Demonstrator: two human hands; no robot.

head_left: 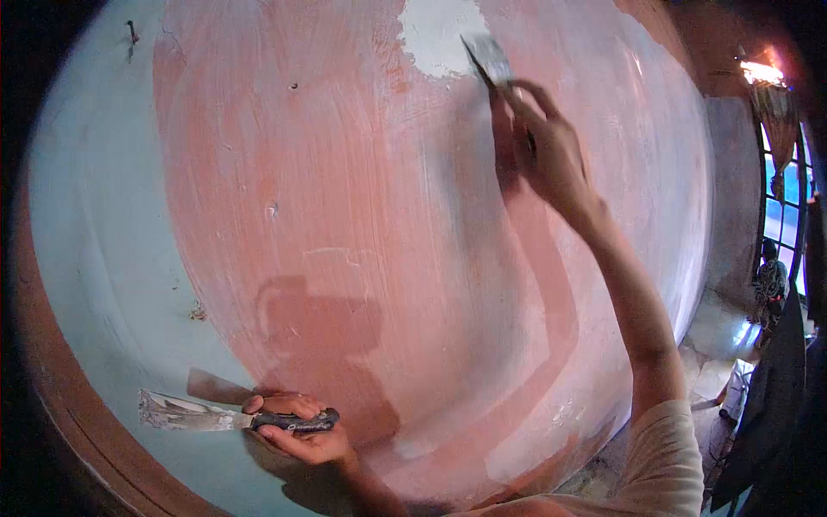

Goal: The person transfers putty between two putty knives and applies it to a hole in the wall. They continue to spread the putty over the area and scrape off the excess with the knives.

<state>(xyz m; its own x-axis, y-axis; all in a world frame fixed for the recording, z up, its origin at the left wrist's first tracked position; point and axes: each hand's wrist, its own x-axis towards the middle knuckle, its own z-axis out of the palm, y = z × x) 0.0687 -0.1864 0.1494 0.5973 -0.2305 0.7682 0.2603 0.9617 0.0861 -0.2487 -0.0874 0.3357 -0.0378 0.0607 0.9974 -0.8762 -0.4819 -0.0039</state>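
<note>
My right hand (556, 159) is raised high and closed round the handle of a putty knife (488, 60). Its broad blade lies at the lower right edge of a white filler patch (441, 34) on the pink wall (301, 189). Low on the left, my left hand (301, 431) grips a second putty knife (194, 414) by its black handle. That blade points left and is smeared with whitish and dark residue. Most of the right knife's handle is hidden behind my fingers.
A pale green band (103, 224) runs down the wall's left side, with a nail (132, 33) near the top. Brown trim (77, 422) curves along the lower left. At the far right are a bright light (762, 73), a barred window (782, 220) and some floor (711, 353).
</note>
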